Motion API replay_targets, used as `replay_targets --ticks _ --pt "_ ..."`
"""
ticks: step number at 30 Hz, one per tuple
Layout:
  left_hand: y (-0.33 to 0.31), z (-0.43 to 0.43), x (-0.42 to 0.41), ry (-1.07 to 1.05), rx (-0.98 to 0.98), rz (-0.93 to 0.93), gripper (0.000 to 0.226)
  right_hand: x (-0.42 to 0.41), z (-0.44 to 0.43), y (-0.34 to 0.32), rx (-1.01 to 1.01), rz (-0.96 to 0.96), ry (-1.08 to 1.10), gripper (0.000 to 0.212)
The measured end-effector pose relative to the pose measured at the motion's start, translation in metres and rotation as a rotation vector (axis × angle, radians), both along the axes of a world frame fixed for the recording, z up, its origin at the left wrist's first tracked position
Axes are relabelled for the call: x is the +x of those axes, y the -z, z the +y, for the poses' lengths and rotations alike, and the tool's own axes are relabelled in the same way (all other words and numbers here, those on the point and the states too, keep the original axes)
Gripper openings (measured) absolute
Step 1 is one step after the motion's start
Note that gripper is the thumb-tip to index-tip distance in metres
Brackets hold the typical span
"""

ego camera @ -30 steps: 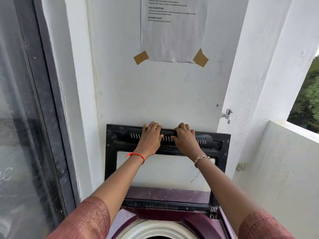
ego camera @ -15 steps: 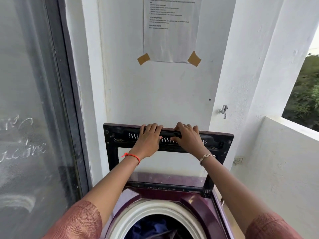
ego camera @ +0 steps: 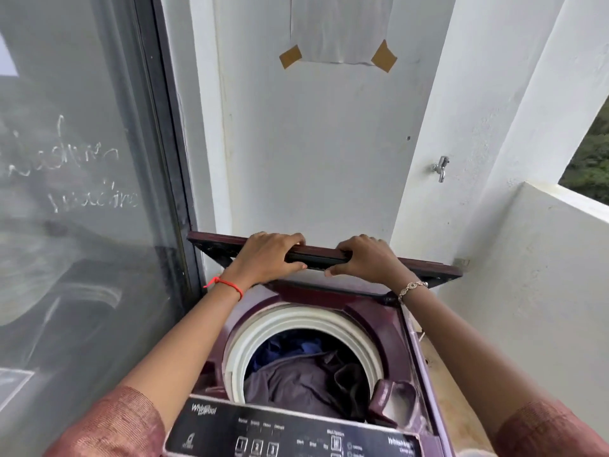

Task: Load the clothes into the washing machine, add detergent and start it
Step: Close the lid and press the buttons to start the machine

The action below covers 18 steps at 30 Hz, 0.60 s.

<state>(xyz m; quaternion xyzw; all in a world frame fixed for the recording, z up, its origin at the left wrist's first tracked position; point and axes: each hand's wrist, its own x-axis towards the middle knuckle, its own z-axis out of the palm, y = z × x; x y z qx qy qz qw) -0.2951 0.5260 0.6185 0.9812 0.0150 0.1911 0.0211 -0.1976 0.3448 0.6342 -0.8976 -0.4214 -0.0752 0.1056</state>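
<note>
The drum mouth (ego camera: 263, 328) is reachable from above, with clothes (ego camera: 296, 380) heaped inside. The tilted lid (ego camera: 428, 268) overhangs at 12 o'clock, a glass door (ego camera: 82, 192) blocks 9 o'clock, a parapet (ego camera: 543, 275) 3 o'clock, the control panel (ego camera: 296, 437) 6 o'clock

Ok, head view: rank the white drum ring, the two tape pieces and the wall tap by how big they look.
1. white drum ring, by far, though it is nearest the camera.
2. left tape piece and right tape piece: alike, no ranking.
3. wall tap, smallest.
</note>
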Motion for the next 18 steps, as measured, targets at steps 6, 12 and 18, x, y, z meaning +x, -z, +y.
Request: replay_targets --ticks 6,12,18 --pt "0.041 -0.018 -0.046 -0.008 -0.099 0.25 0.042 -0.046 -0.021 0.042 -0.149 0.199 -0.088 0.035" --pt "0.098 -0.025 -0.075 -0.008 -0.155 0.479 0.048 -0.078 -0.034 0.096 -0.217 0.393 -0.079 0.037" --pt "0.138 -0.017 -0.088 0.014 -0.3 0.683 0.052 -0.093 -0.035 0.135 -0.212 0.537 -0.008 0.046"
